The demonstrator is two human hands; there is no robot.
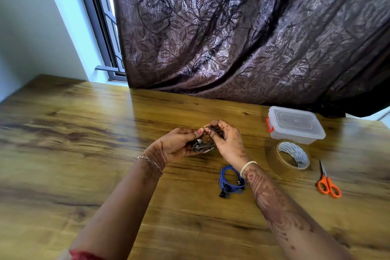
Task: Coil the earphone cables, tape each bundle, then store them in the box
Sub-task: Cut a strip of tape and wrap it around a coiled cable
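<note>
My left hand [177, 143] and my right hand [228, 141] meet above the middle of the wooden table [84, 133]. Between them they hold a coiled dark grey earphone cable [203, 146] with silver earbuds showing; both thumbs pinch the top of the coil. A second earphone cable, blue [231, 179], lies coiled on the table just below my right wrist. A clear plastic box [295, 124] with its lid on and an orange latch stands at the right. In front of it lies a roll of clear tape [293, 155].
Orange-handled scissors [328, 182] lie right of the tape roll. A dark leaf-patterned curtain [242, 31] hangs down onto the far edge of the table, behind the box. A window and white wall are at the far left.
</note>
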